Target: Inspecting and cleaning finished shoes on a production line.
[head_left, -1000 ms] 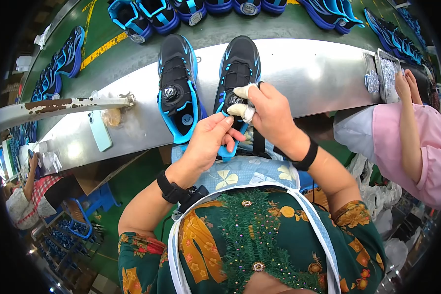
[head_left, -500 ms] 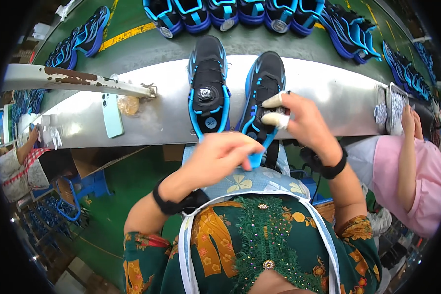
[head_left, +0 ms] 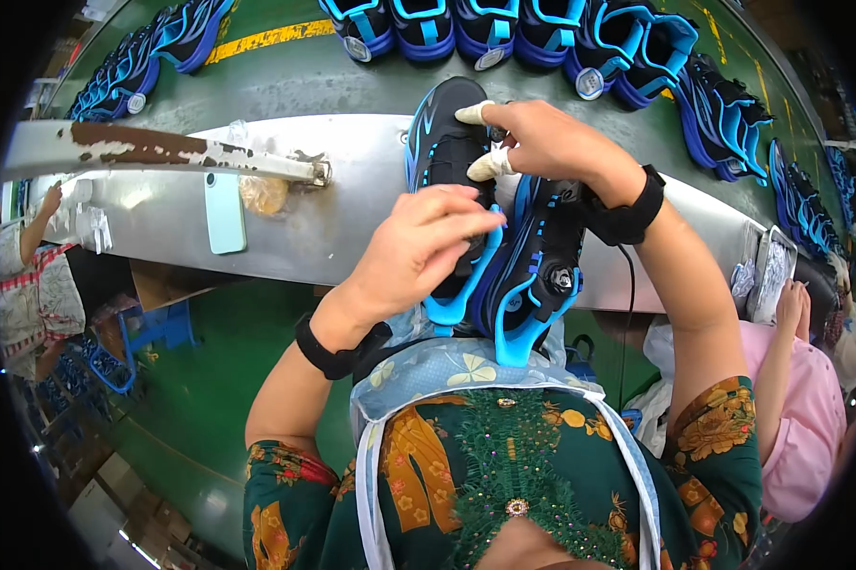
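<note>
Two black-and-blue sneakers stand side by side before me, toes pointing away. My right hand reaches over the left sneaker, two fingertips in pale finger cots. Those fingers rest apart on its toe and laced upper. Near that sneaker's bright blue collar hovers my left hand, fingers loosely stretched and spread; whether they touch the collar I cannot tell. The right sneaker sits closer to my body, its round lacing dial showing and its heel by my apron. My right wrist hides part of its toe.
Left on the metal bench lie a mint-green phone and a tan lump, beneath a chipped white metal arm. Rows of sneakers line the green surface beyond. A person in pink works at right, another at left.
My right hand has gone from the right sneaker to the left one. The right sneaker has come nearer my body, its dial now uncovered. My left hand has moved up to the left sneaker's collar.
</note>
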`<state>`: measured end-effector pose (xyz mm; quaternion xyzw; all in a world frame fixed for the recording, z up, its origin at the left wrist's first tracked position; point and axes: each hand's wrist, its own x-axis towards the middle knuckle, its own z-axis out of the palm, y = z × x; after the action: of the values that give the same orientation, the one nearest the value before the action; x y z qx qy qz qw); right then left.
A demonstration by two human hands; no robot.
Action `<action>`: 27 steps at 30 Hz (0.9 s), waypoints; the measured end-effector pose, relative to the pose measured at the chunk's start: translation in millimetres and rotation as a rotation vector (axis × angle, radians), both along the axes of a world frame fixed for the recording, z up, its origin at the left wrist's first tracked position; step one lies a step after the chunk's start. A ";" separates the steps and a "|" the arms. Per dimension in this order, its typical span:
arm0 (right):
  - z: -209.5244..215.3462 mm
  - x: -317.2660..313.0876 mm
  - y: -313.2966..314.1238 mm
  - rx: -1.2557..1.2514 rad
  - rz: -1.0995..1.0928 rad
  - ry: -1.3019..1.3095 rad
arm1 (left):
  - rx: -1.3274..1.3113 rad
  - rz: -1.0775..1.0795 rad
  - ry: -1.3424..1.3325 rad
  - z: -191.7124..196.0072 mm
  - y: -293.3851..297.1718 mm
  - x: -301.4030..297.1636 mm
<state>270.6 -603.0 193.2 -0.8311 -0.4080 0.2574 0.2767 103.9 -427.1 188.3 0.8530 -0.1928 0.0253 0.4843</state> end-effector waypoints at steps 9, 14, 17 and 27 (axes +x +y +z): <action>6.3 -6.8 3.9 -0.054 -0.007 -0.064 | -0.480 0.520 0.622 30.7 0.2 -35.6; 7.9 -12.8 6.3 -0.077 0.022 -0.083 | -1.007 0.452 1.296 28.5 -5.0 -37.9; -3.0 -13.2 0.8 -0.023 0.020 -0.063 | -1.118 0.547 1.243 23.7 -31.4 -29.2; 24.6 -34.5 -5.6 0.014 -0.001 -0.021 | -0.797 0.375 0.899 10.8 -18.2 -64.9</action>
<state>236.1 -608.6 217.8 -0.8319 -0.4123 0.2458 0.2785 38.9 -445.3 199.1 0.5535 0.2070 -0.1814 0.7861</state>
